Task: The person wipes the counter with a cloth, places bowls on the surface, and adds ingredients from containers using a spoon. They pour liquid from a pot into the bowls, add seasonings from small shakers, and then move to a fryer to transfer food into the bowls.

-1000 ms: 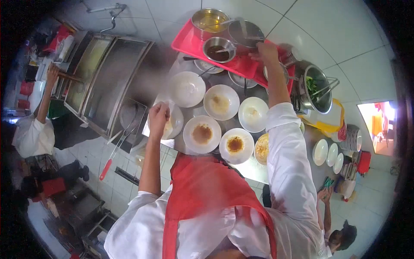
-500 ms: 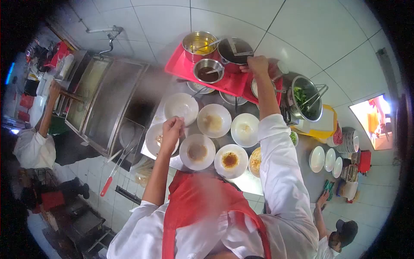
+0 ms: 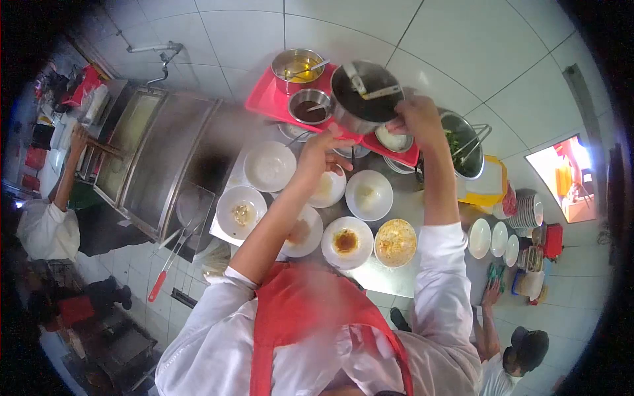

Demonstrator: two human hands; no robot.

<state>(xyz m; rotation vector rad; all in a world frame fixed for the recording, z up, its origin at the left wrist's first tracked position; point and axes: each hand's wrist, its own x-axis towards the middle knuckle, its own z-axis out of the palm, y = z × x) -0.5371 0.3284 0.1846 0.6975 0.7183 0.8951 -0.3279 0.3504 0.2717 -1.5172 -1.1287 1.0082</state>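
Dark pot, gripped at its rim by the right hand and steadied underneath by the left hand, hung above the red tray, needing level, slow carrying.

Count, head view. White bowls on the counter in front of the person: seven, e.g. an empty one, one with brown sauce, one filled with orange food. Metal pots on the red tray: three. Small white dishes at right: three. One stack of plates. Other people: two.
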